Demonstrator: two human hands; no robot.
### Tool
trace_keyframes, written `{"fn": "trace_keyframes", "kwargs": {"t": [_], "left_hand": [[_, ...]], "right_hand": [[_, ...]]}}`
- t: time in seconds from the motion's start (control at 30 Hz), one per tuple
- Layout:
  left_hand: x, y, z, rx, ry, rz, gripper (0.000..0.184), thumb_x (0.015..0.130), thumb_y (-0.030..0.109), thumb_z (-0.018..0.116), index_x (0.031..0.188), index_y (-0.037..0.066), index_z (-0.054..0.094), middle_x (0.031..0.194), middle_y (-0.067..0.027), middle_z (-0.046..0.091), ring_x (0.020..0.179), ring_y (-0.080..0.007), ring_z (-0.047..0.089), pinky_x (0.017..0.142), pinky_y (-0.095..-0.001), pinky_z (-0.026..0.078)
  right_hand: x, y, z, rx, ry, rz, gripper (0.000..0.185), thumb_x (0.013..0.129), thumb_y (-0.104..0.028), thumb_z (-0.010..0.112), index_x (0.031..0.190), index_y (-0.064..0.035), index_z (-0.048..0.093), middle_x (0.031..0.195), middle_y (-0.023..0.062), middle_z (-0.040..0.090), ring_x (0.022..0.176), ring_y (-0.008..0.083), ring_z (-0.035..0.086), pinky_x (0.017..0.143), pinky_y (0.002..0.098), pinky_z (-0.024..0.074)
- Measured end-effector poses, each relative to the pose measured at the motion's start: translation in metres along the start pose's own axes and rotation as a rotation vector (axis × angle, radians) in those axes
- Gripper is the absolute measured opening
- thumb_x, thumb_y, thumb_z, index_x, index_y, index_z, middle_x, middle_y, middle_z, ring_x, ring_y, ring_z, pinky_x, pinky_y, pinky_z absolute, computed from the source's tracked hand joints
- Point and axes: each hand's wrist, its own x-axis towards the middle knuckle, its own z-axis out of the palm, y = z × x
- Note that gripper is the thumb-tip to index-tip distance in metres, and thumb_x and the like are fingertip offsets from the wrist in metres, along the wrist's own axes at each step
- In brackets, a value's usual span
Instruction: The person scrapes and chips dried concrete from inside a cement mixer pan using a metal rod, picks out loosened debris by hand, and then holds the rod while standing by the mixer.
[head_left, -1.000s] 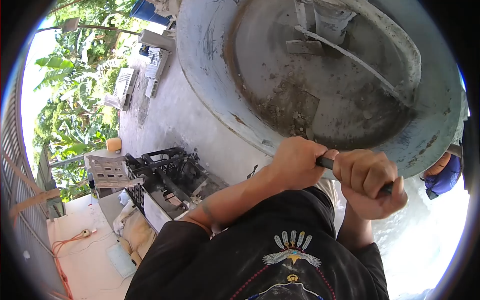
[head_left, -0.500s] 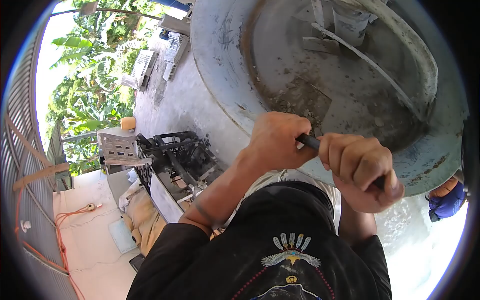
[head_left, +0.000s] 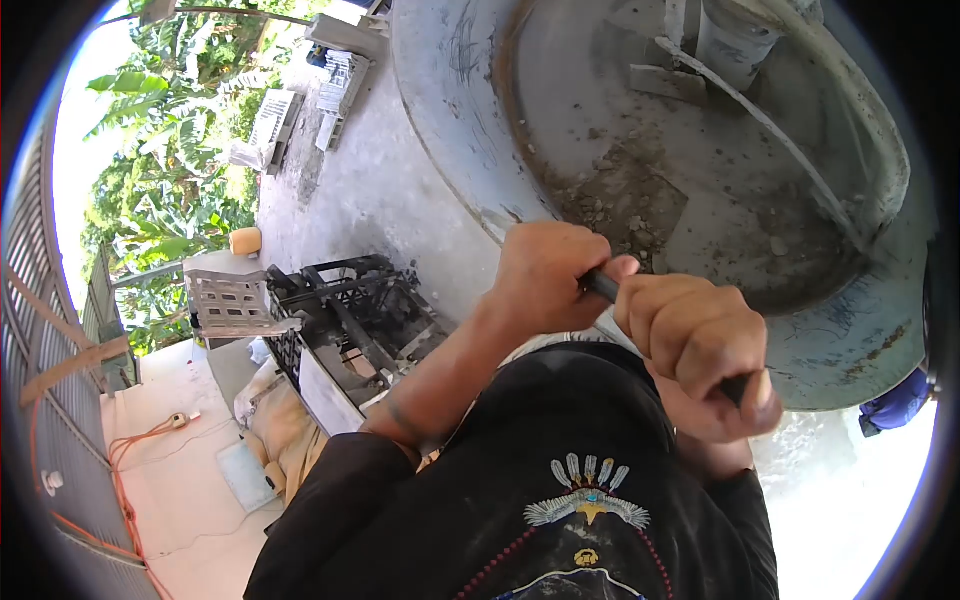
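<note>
While our left hand and right hand are both clenched around it, we list one dark handle, located at the near rim of a large tub. Inside the tub: loose dirt and one curved pale bar. Well apart: one yellow container and one orange cord.

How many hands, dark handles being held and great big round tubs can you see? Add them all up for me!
Hands: 2, the left hand and the right hand
Dark handle: 1, gripped by both
Big round tub: 1
Total: 4
</note>
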Motion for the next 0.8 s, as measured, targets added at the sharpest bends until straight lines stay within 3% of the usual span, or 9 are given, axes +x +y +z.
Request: {"fn": "trace_keyframes", "kwargs": {"t": [0.07,0.2,0.23,0.33,0.37,0.47,0.5,0.57,0.8], "left_hand": [[-0.006,-0.027,-0.003,-0.059,0.009,-0.019,0.04,0.079,0.018,0.073,0.057,0.006,0.042,0.053,-0.0108,0.039,0.049,-0.0342,0.041,0.046,-0.04,0.032],[-0.005,-0.045,-0.011,-0.131,-0.028,0.008,0.038,0.082,0.024,0.074,0.06,0.007,0.047,0.054,-0.0094,0.043,0.05,-0.0336,0.048,0.047,-0.0395,0.035],[-0.003,-0.044,-0.02,-0.152,-0.158,0.007,0.039,0.081,0.036,0.076,0.068,0.008,0.053,0.057,-0.007,0.048,0.052,-0.0327,0.051,0.047,-0.039,0.036],[0.002,-0.052,-0.035,-0.398,-0.275,0.151,0.045,0.078,0.049,0.077,0.073,0.009,0.055,0.06,-0.0053,0.051,0.053,-0.0311,0.052,0.048,-0.0384,0.037],[0.003,-0.056,-0.045,-0.509,-0.436,0.067,0.05,0.078,0.055,0.074,0.074,0.009,0.056,0.06,-0.0055,0.05,0.054,-0.0305,0.053,0.049,-0.0387,0.039],[-0.001,-0.066,-0.044,-0.512,-0.573,0.046,0.048,0.08,0.054,0.073,0.074,0.009,0.054,0.06,-0.0061,0.05,0.055,-0.0304,0.054,0.05,-0.0395,0.04],[-0.002,-0.066,-0.042,-0.524,-0.575,0.052,0.048,0.08,0.054,0.073,0.074,0.009,0.054,0.06,-0.0061,0.05,0.055,-0.0304,0.054,0.05,-0.0395,0.04],[-0.001,-0.061,-0.039,-0.41,-0.361,0.122,0.046,0.08,0.05,0.073,0.073,0.009,0.053,0.061,-0.0072,0.049,0.057,-0.0312,0.056,0.051,-0.0404,0.041],[-0.003,-0.078,-0.029,-0.481,-0.162,0.213,0.045,0.077,0.046,0.076,0.071,0.009,0.051,0.061,-0.0074,0.049,0.059,-0.0322,0.055,0.05,-0.04,0.04]], "right_hand": [[0.002,0.046,0.008,-0.11,0.094,-0.037,0.058,0.094,-0.05,0.041,0.053,-0.0111,0.032,0.045,-0.0013,0.029,0.041,0.0154,0.027,0.048,0.0332,0.0252],[0.018,0.05,0.015,-0.075,0.106,-0.037,0.057,0.095,-0.047,0.041,0.053,-0.0114,0.03,0.043,-0.0013,0.027,0.038,0.0152,0.025,0.045,0.0334,0.022],[0.019,0.049,0.015,-0.068,0.13,-0.037,0.055,0.095,-0.044,0.043,0.052,-0.0131,0.03,0.042,-0.0029,0.027,0.035,0.0132,0.023,0.043,0.0314,0.0229],[0.022,0.026,0.01,-0.045,0.006,0.026,0.056,0.097,-0.038,0.042,0.05,-0.0101,0.032,0.043,0.002,0.03,0.037,0.0182,0.026,0.044,0.034,0.025],[0.022,0.022,0.009,-0.06,0.015,0.035,0.056,0.097,-0.038,0.042,0.05,-0.0101,0.032,0.043,0.002,0.03,0.037,0.0182,0.026,0.044,0.034,0.025],[0.021,0.021,0.019,-0.05,-0.122,0.064,0.05,0.097,-0.032,0.046,0.052,-0.0121,0.035,0.047,0.0011,0.032,0.039,0.0172,0.029,0.043,0.0319,0.0265],[0.019,0.026,0.029,-0.095,0.083,0.026,0.048,0.094,-0.032,0.05,0.052,-0.0151,0.034,0.045,-0.0026,0.031,0.04,0.013,0.029,0.045,0.029,0.0287],[0.016,0.027,0.043,-0.158,0.389,-0.011,0.043,0.089,-0.03,0.055,0.053,-0.0187,0.034,0.046,-0.0066,0.033,0.043,0.0084,0.029,0.05,0.0256,0.0281],[0.021,0.052,0.055,-0.223,0.41,-0.022,0.042,0.094,-0.038,0.05,0.06,-0.0177,0.037,0.053,-0.0045,0.033,0.048,0.0111,0.026,0.051,0.0311,0.0212]]}}
